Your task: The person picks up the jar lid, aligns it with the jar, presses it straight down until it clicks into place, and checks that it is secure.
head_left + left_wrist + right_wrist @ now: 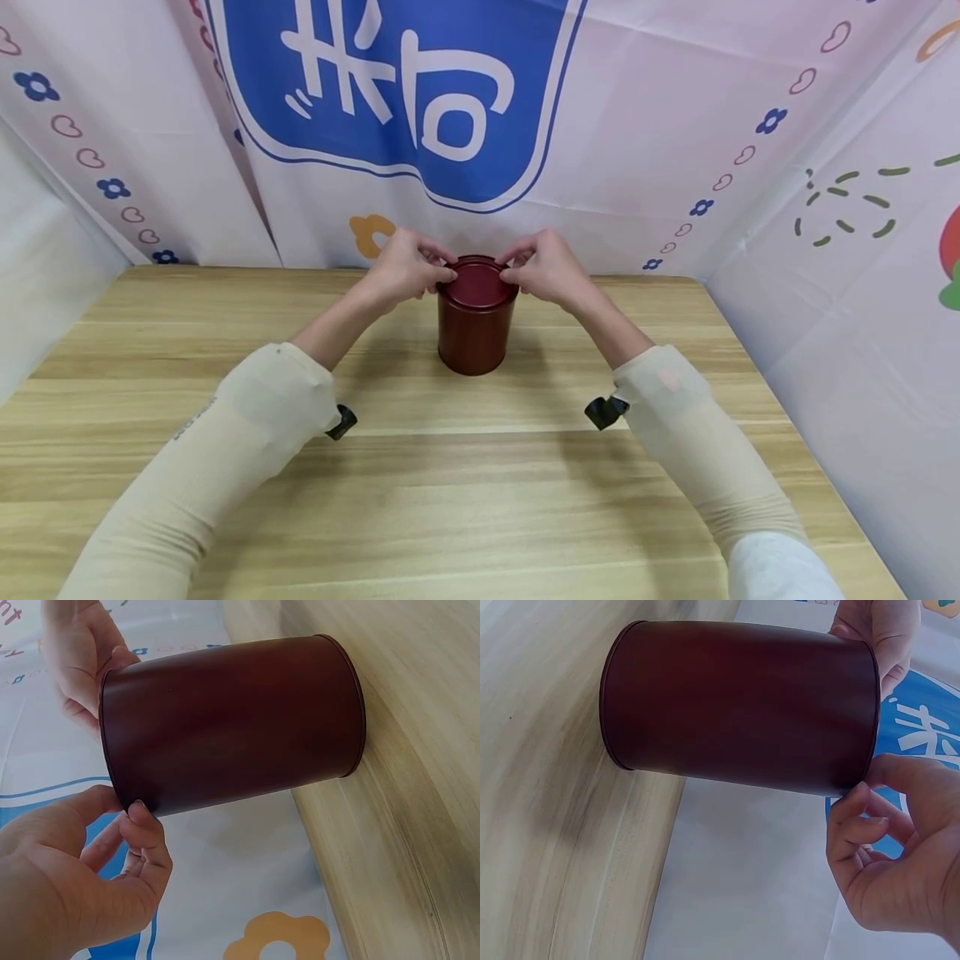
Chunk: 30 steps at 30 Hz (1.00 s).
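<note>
A dark red cylindrical tin [474, 340] stands upright at the far side of the table, with a round lid [478, 287] on top. From the left, my left hand [407, 268] pinches the top rim between thumb and fingers. My right hand [549, 270] grips the opposite side of that rim in the same way. The left wrist view has the tin [232, 724] lying sideways across the picture, fingertips right at its rim. In the right wrist view the smooth side of the tin [739, 709] fills the upper middle.
The wooden table [465, 500] ends at a white cloth backdrop [630, 125] close behind the tin. A blue printed sign [390, 100] is on that cloth. Cloth side walls [847, 275] flank the table. Black clip-like pieces [606, 411] stick out from both cream sleeves.
</note>
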Available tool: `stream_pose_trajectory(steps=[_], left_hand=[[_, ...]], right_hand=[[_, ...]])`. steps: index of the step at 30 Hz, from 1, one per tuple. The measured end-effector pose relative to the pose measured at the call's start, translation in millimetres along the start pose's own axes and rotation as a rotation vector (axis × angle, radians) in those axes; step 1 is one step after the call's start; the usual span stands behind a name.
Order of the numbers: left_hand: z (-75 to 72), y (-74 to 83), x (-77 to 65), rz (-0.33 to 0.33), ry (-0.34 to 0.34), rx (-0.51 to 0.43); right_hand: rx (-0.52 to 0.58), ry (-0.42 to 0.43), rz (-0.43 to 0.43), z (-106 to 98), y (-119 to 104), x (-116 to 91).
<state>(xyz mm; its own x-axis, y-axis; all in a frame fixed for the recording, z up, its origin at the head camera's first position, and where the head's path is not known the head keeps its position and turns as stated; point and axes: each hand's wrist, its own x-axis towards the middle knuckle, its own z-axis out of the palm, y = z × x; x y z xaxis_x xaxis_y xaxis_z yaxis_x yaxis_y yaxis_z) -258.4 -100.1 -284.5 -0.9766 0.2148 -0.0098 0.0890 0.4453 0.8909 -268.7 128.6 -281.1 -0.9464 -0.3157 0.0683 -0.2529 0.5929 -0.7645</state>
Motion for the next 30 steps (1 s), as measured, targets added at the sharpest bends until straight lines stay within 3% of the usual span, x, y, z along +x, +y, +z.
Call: stream_pose_trajectory(steps=[13,22,30], left_hand=[[1.6,-3.1,-0.5,0.005,-0.003,0.001],[1.3,-7.4,-2.7,0.098,0.011,0.103],[1.9,-7.3,-20.5,0.216,0.053,0.180]], right_hand=[[0.009,0.029,-0.021,3.2,4.8,-2.8],[-0.106,0.072,-0.093,10.3,1.3,-4.0],[-0.048,0.070,-0.122,3.0,3.8,-23.4]])
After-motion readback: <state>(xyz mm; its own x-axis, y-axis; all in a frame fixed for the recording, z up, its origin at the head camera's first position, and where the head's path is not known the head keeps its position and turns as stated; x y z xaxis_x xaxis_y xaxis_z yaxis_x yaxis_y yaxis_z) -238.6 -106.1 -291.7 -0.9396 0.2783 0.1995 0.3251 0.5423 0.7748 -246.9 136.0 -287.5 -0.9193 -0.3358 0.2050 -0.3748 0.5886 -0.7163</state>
